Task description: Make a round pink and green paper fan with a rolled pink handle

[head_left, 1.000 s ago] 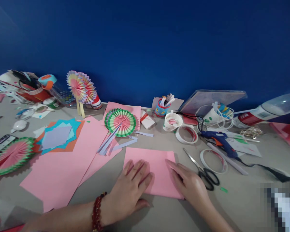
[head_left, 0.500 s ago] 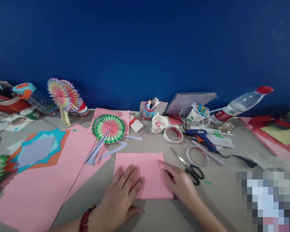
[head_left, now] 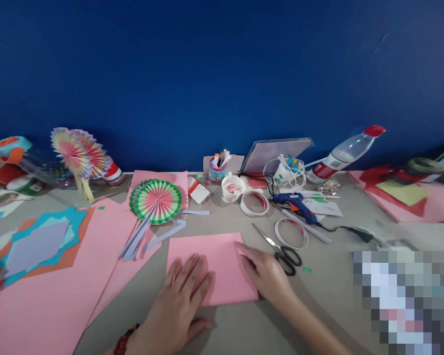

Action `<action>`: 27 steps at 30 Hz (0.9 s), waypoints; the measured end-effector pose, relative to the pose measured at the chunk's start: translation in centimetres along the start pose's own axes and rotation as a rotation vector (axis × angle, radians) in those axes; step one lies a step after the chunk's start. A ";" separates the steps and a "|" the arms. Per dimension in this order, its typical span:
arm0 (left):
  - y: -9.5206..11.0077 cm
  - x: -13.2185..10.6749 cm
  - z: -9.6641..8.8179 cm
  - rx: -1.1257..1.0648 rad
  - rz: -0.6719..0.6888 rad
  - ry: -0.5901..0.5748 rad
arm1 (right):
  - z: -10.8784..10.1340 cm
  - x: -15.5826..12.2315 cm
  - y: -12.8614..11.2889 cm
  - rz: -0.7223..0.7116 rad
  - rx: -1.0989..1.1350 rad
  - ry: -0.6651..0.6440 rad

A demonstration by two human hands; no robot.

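A pink sheet of paper point(head_left: 222, 281), which looks folded over along its near edge, lies flat on the table in front of me. My left hand point(head_left: 181, 296) rests on its left part, palm down with the fingers spread. On the right part lies my right hand point(head_left: 264, 273), its index finger and thumb stretched onto the paper and touching its top; its other fingers are partly hidden underneath. Just beyond that hand is a pair of scissors point(head_left: 281, 252) with black handles. Further back sits a green, white and pink pleated paper rosette point(head_left: 157, 199) with pale purple strips.
Large pink sheets point(head_left: 70, 291) and layered coloured paper point(head_left: 40, 241) cover the left side. Tape rolls point(head_left: 254, 213), a blue glue gun point(head_left: 298, 204), a pen cup point(head_left: 217, 172) and a tilted bottle point(head_left: 344, 155) stand toward the blue wall. Pleated fans point(head_left: 82, 157) lean at back left.
The view has turned slightly right, so things appear further left. Both hands stay on the pink paper; the right hand's fingers have hardly shifted on it.
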State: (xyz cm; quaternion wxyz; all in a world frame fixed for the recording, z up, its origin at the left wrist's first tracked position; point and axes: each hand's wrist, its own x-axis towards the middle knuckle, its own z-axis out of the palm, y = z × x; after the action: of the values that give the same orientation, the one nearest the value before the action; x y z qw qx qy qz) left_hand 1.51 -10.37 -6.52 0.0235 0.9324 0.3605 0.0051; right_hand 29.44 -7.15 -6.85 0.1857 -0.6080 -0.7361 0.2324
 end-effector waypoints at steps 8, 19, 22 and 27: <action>0.3 0.0 0.0 0.030 -0.009 0.011 | 0.2 0.2 -0.2 0.032 0.026 -0.009; 0.4 0.0 0.2 0.028 -0.007 -0.015 | 0.0 0.3 -0.2 0.048 0.055 -0.011; 0.6 0.0 0.1 0.025 -0.007 -0.033 | 0.0 0.3 -0.2 0.031 0.041 -0.007; 0.7 0.1 -0.1 0.021 -0.025 -0.065 | 0.3 0.3 0.1 0.002 -0.060 -0.002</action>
State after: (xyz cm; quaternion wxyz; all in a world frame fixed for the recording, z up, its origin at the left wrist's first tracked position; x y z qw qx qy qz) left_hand 2.08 -10.84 -6.38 0.0252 0.9277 0.3714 -0.0292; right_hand 29.30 -6.83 -7.14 0.1664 -0.6136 -0.7425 0.2112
